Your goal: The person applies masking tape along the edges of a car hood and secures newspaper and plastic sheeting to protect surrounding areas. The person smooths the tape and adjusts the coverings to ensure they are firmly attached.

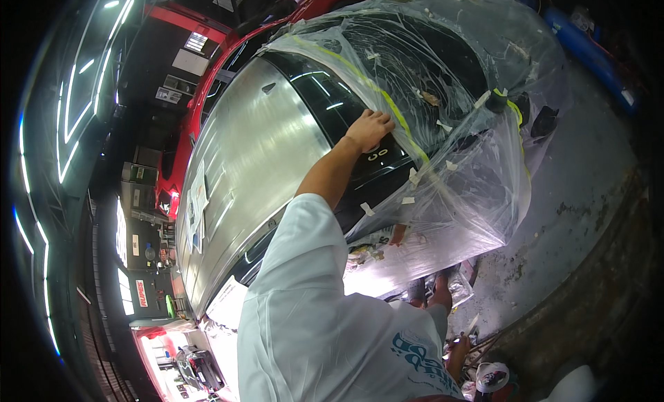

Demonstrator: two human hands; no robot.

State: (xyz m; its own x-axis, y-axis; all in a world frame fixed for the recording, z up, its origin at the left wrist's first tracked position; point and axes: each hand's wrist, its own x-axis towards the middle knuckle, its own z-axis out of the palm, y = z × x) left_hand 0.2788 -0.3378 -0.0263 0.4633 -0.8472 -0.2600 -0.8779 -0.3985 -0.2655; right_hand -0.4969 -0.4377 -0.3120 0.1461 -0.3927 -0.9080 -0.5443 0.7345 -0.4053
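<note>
Our left hand (371,130) curls at the dark car window (324,101) beside yellow tape (385,100); we cannot tell whether it grips anything.

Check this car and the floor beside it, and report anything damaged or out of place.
The grey floor right of the car shows dark irregular blotches that break its plain surface; whether stains or wear, I cannot tell. Short pale tape pieces sit at scattered angles along the plastic sheeting, looking untidy.
</note>
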